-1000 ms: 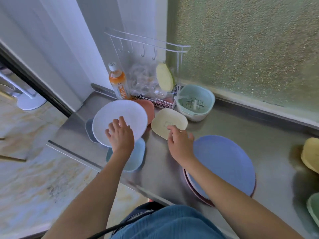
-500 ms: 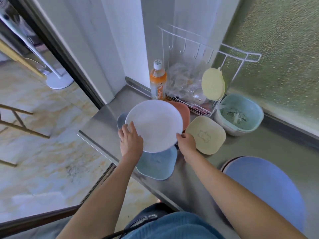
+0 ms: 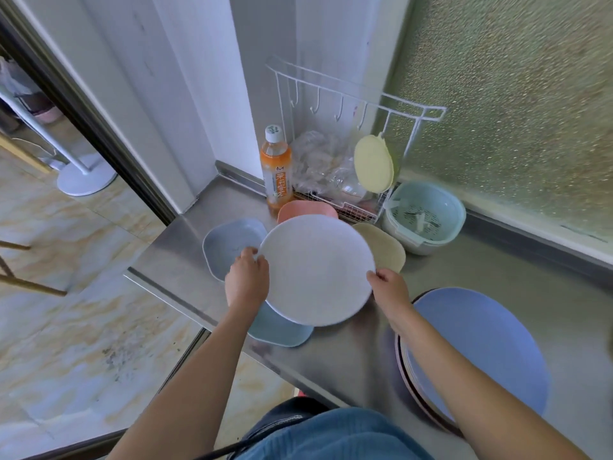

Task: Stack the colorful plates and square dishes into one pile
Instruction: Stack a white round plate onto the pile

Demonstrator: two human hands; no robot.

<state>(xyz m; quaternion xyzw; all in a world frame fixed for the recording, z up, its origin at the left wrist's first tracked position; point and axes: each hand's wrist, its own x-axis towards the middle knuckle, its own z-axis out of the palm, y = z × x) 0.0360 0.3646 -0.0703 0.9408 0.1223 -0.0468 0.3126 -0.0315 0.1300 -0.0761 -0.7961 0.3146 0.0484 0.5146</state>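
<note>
A large white round plate is held above the steel counter. My left hand grips its left rim and my right hand grips its right rim. Under and around it lie square dishes: a grey-blue one at the left, a light blue one below, a pink one behind, a cream one at the right. A pile of round plates with a blue plate on top sits at the lower right, partly hidden by my right forearm.
An orange drink bottle stands at the back by a white wire rack holding plastic bags and a hanging yellow pad. A pale green colander bowl stands to the right. The counter's edge drops off at the left.
The white plate has come up off the square dishes and shifted right. My right hand now grips its right rim. The grey-blue dish at the left is uncovered. The view has swung left.
</note>
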